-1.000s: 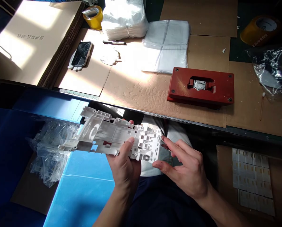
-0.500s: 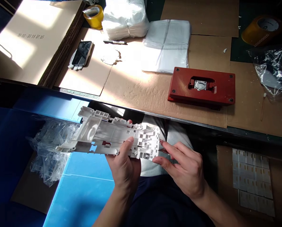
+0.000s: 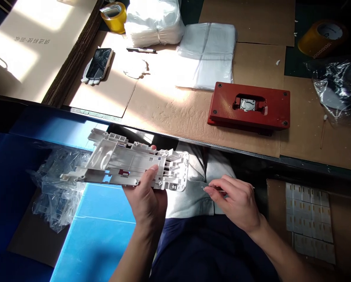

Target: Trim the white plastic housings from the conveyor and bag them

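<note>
A white plastic frame (image 3: 134,160), full of slots, clips and screw posts, is held up over my lap just off the table's front edge. Around its lower edge my left hand (image 3: 147,196) is closed, thumb on top, other fingers mostly hidden underneath. My right hand (image 3: 234,197) is apart from the frame, to its right, pinching a thin tool (image 3: 219,188) whose kind I cannot make out. A small whitish bit shows near the fingertips.
On the table are a red block fixture (image 3: 251,105) with a metal piece in it, plastic bags (image 3: 206,55), a phone (image 3: 99,63), a pen (image 3: 141,50), tape rolls (image 3: 322,39) and stacked cardboard (image 3: 28,51). Below left stands a blue box (image 3: 104,227); at lower right lie small white pieces (image 3: 309,213).
The frame and my left hand have shifted left. My right hand has drawn away from the frame's right end, still pinching the thin tool, leaving a gap between them.
</note>
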`<state>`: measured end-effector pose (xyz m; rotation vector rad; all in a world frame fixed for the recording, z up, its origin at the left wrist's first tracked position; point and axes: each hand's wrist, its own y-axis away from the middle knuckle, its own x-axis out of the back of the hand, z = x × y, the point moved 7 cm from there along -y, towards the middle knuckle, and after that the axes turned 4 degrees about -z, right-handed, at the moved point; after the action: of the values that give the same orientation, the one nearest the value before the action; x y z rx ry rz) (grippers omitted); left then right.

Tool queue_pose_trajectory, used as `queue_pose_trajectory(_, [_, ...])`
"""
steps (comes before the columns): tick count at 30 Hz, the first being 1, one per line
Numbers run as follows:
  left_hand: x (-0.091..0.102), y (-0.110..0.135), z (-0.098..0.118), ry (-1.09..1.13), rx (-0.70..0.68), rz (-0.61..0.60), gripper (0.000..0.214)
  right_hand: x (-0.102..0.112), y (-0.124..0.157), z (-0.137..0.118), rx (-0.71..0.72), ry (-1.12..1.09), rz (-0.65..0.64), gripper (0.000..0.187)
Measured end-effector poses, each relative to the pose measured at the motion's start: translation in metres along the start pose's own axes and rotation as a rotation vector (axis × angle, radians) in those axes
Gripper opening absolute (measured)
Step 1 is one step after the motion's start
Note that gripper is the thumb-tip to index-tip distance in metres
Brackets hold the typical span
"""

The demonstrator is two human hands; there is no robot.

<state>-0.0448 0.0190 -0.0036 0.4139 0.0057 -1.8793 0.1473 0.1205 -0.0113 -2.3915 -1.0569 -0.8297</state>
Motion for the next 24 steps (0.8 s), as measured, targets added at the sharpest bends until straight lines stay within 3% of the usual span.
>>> queue_pose_trajectory(4, [0.002, -0.002, -0.003, 0.03, 0.041, -0.032, 0.062, 0.001, 0.006, 0.011, -0.041, 0.112, 0.005, 0.037])
queue_pose_trajectory(7, [0.004, -0.002, -0.009, 0.091, 0.139, -0.097, 0.062, 0.005, 0.014, 0.029, -0.069, 0.315, -0.077, 0.04])
queue_pose_trajectory(9, [0.004, 0.001, -0.017, 0.169, 0.29, -0.159, 0.055, 0.012, 0.017, 0.042, -0.055, 0.508, -0.194, 0.041])
queue_pose_trajectory(12, [-0.001, 0.016, -0.032, 0.257, 0.631, -0.243, 0.048, 0.037, 0.01, 0.049, 0.053, 0.701, -0.299, 0.042])
queue_pose_trajectory(15, [-0.009, 0.04, -0.042, 0.234, 0.942, -0.366, 0.06, 0.065, -0.015, 0.032, 0.241, 0.685, -0.331, 0.039])
queue_pose_trajectory(18, [-0.018, 0.062, -0.041, 0.26, 1.104, -0.529, 0.061, 0.079, -0.046, 0.002, 0.415, 0.606, -0.369, 0.036])
queue_pose_trajectory(22, [-0.018, 0.091, -0.038, 0.305, 1.307, -0.661, 0.085, 0.069, -0.075, -0.03, 0.624, 0.592, -0.46, 0.039])
queue_pose_trajectory(24, [-0.017, 0.098, -0.037, 0.303, 1.303, -0.681, 0.093, 0.059, -0.08, -0.036, 0.681, 0.586, -0.524, 0.041])
